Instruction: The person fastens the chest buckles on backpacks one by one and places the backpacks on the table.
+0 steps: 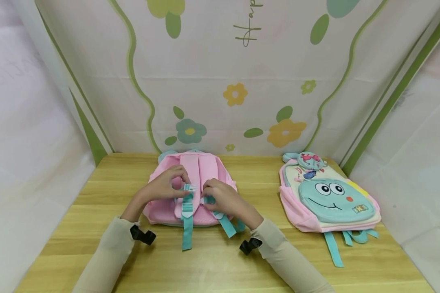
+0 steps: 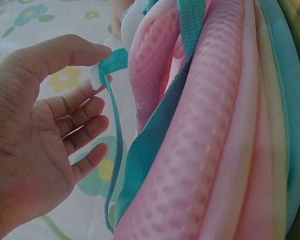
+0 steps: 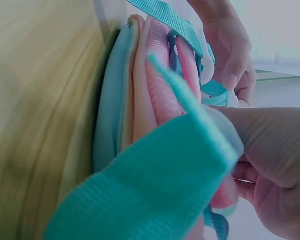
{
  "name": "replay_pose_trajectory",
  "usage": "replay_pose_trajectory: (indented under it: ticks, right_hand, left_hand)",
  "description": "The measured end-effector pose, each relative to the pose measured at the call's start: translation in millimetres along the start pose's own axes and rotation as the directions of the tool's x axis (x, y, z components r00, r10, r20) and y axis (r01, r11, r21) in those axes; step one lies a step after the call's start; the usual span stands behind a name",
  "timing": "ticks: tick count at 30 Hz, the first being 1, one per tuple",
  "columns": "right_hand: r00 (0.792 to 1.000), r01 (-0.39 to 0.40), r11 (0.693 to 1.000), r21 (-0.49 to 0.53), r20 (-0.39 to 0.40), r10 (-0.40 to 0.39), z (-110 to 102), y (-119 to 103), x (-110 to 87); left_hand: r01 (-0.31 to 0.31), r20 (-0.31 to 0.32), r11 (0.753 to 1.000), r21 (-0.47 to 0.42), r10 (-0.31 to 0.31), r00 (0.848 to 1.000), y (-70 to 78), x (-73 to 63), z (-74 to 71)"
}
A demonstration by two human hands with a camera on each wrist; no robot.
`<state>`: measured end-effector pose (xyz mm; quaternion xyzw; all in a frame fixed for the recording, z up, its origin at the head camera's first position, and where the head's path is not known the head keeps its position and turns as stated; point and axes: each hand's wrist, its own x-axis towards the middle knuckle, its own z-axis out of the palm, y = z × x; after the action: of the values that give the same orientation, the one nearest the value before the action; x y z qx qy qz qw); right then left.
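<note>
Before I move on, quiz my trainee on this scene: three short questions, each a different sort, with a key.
1. True or false: the left hand pinches a white buckle piece.

2. Which part of the backpack being handled faces up? A, its front pocket; B, its shoulder straps; C, its base.

3. Fill in: in the head view, the other backpack lies to the ____ of the one being handled.

Key: 1, true; 2, B; 3, right.

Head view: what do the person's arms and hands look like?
The left sleeve and right sleeve are plain beige. The left wrist camera and right wrist camera are black. The left hand and right hand wear no gloves.
</note>
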<state>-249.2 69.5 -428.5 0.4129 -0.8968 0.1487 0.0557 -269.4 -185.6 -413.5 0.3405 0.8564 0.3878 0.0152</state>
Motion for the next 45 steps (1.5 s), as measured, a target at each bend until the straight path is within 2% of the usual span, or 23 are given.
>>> replay_pose_trajectory:
  ticks: [4, 17, 29, 39, 45]
  right_hand:
    - [1.0, 0.0, 1.0, 0.003, -0.017, 0.0, -4, 0, -1.7]
    - [1.0, -0.007, 1.0, 0.014, 0.0, 0.007, -13, 2, -5.1]
    - [0.999, 0.034, 0.999, 0.042, -0.021, -0.033, -21, 9, -6.7]
    - [0.991, 0.09, 0.994, 0.062, -0.105, -0.083, -24, 14, -7.6]
    - [0.986, 0.098, 0.991, 0.092, -0.143, -0.084, -26, 15, -7.6]
  left_hand:
    - [-0.003, -0.009, 1.0, -0.006, 0.003, 1.0, -1.0, -1.1, -0.8]
    - [-0.01, -0.004, 1.0, -0.025, 0.009, 1.0, -0.3, -1.5, -3.9]
    - [-0.013, -0.001, 1.0, -0.005, 0.013, 1.0, 4.0, -0.4, -4.5]
    - [-0.062, -0.03, 0.998, -0.001, 0.062, 0.998, 3.7, 0.3, -1.4]
    - [-0.081, -0.056, 0.996, -0.023, 0.079, 0.995, 5.9, 0.2, 0.8]
